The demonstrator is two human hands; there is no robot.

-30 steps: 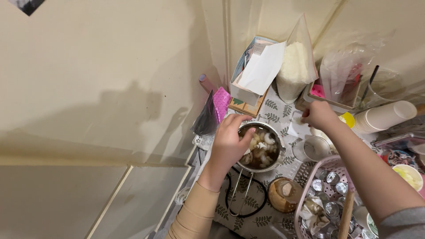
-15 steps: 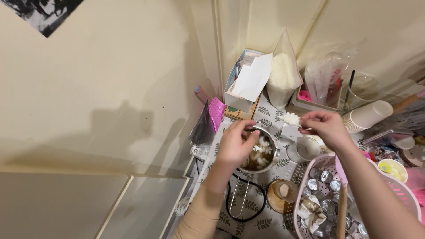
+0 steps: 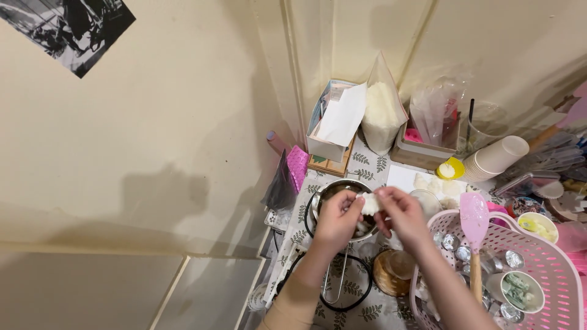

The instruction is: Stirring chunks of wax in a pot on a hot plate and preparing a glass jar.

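1. White chunk (image 3: 369, 203), waxy-looking, pinched between both hands directly above the metal pot (image 3: 333, 194), over its right half.
2. Left hand (image 3: 335, 220) closed on the chunk's left end, fingertips curled round it; wrist crosses the pot's near rim.
3. Right hand (image 3: 400, 214) closed on the chunk's right end, thumb and fingers gripping; sits just right of the pot.
4. Pot rests on a leaf-patterned cloth (image 3: 367, 165); contents mostly hidden by the hands.
5. More white chunks (image 3: 437, 185) on a white sheet, right of the pot and farther back.
6. Pink basket (image 3: 538, 269) well right of the pot, holding small foil cups and a pink spatula (image 3: 474, 226) with a wooden handle.
7. Brown round container (image 3: 391, 273) just nearer than the pot, to its right.
8. Clear bag of white granules (image 3: 382, 110) and open cardboard box (image 3: 333, 125) behind the pot, against the wall.
9. Stack of paper cups (image 3: 495, 157) lying on its side, far right and behind the pot.
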